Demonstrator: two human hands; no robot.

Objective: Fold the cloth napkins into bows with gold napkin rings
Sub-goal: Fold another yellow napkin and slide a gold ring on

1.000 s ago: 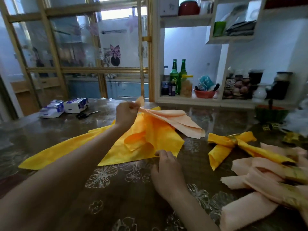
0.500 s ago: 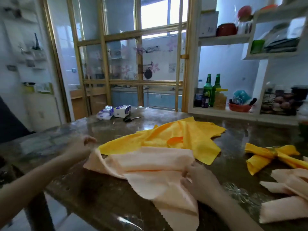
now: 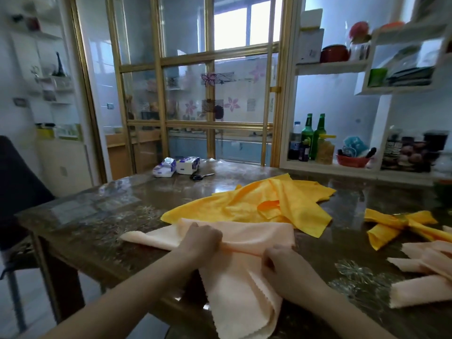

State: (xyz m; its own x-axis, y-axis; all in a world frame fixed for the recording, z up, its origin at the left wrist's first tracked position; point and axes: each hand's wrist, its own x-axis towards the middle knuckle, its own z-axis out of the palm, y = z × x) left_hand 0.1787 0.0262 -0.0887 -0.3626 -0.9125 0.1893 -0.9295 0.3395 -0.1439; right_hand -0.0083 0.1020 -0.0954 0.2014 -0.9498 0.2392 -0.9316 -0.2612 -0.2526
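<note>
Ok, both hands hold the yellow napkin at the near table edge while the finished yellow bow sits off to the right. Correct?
Wrong cloth. The head view shows the left hand and right hand holding the peach napkin at the near edge of the table; the yellow napkin lies loose behind it. The finished yellow bow does sit to the right.

Dark glossy table [image 3: 73, 216], gold-framed glass partition [image 3: 210, 94] behind w/ bright window [image 3: 230, 28], white shelves [image 3: 330, 67] rt, dark chair [image 3: 19, 187] lt
</note>
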